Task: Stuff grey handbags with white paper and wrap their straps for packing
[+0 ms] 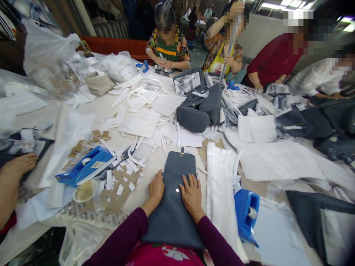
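A dark grey bag (174,218) lies flat in front of me, its flap pointing away, with a small gold clasp (182,153) on a strap at the far end and a shiny spot near its middle. At the bag's left edge, my left hand (156,187) has its fingers curled together on the edge; what they pinch is too small to make out. My right hand (192,193) rests on the bag's right side, palm down with fingers spread.
Blue tape dispensers (91,164) stand left and right (246,216). White padding (222,188) lies right of the bag, paper scraps (119,184) left. Grey bags (194,116) are heaped beyond. Co-workers sit across; another person's hand (20,164) is at far left.
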A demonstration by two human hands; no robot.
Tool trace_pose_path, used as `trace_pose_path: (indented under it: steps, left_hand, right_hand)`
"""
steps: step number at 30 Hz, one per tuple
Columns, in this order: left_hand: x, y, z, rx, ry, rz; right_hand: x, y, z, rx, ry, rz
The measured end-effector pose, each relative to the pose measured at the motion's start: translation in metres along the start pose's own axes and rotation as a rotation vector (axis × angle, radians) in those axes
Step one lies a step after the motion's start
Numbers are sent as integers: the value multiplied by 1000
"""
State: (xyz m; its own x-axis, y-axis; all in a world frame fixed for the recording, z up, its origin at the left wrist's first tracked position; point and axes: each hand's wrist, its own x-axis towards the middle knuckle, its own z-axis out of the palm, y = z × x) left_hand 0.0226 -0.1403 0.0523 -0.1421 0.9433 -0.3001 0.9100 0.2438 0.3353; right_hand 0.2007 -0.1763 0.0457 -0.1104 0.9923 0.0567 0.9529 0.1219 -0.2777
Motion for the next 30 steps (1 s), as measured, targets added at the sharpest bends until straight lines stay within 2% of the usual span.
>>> trace_pose_path:
  steps: [3,5,6,8,10,13,17,21,26,30]
  left_hand:
    - [-3,4,-4,94,101,93]
    - [-8,8,-3,138,166,277]
    - [-12,10,0,140,154,408]
    - [-22,13,8,118,57,660]
    - [-31,16,17,94,-42,796]
    - [-38,18,25,60,-94,785]
    - [-38,22,25,-23,-127,762]
    - [-33,21,32,49,-142,740]
    - [-16,9,62,170,-14,820]
    - [-3,1,81,211,179,924]
  right_hand:
    - [1,0,0,8,0,10]
    - [1,2,1,14,0,7]
    - [1,4,2,15,-1,5]
    - [0,9,4,17,-10,-2]
    - [-1,14,8,23,-26,-16]
    - [-2,20,13,49,-49,-24]
    - [0,22,14,97,-64,-3]
    - [1,21,10,135,-49,21]
    - [8,26,6,99,-125,9]
    - [9,32,-8,83,-175,-14]
